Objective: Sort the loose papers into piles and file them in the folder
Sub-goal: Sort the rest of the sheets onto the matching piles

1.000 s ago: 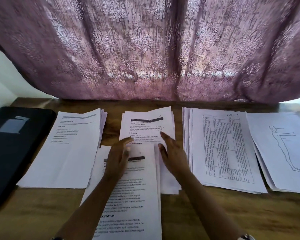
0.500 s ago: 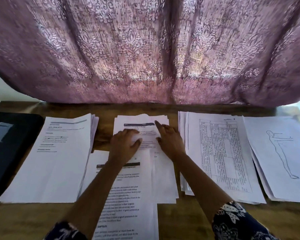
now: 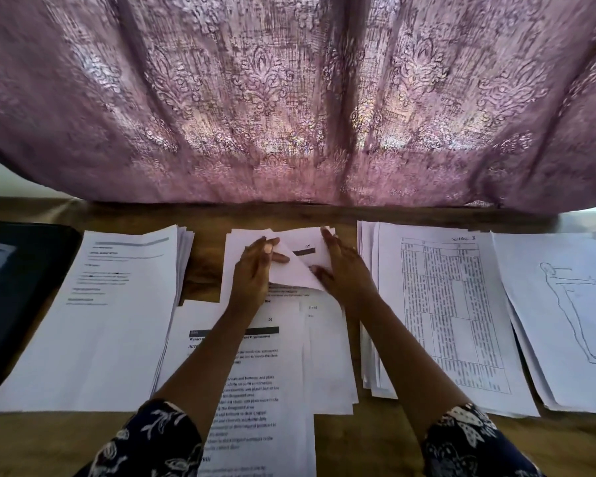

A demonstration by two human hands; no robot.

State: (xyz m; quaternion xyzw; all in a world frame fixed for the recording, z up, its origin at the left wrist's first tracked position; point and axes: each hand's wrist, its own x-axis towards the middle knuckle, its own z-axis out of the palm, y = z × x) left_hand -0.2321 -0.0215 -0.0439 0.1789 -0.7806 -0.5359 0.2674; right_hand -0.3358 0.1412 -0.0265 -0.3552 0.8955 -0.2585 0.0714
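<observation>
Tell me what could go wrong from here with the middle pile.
1. The top sheet is bent upward between the left hand and the right hand; it may crease.
2. The near pile overlaps the middle pile, so their pages could get mixed.
3. The middle pile lies fanned, close beside the table-print pile; a tug might slide sheets onto it.
</observation>
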